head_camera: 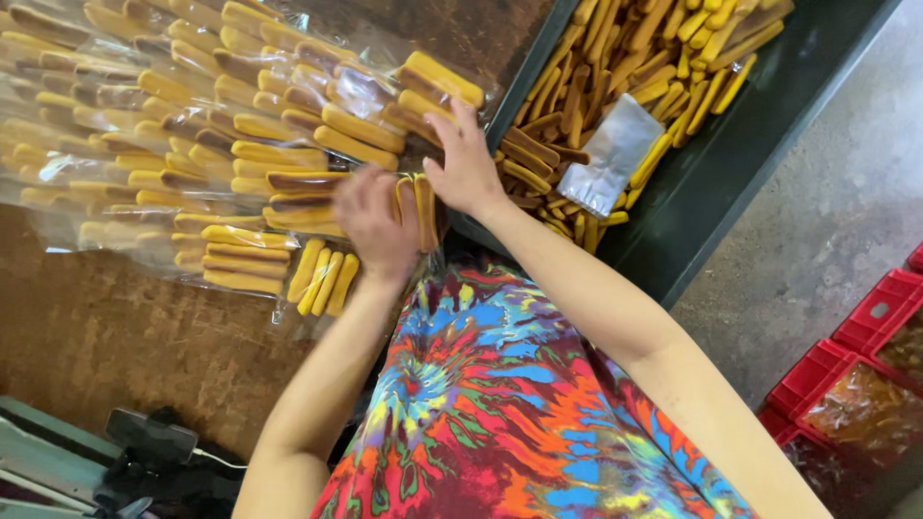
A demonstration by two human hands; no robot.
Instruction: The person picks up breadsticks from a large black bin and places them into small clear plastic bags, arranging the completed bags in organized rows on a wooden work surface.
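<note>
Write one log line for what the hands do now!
left hand: on yellow sticks | right hand: same sticks | beside: bagged sticks, tray
</note>
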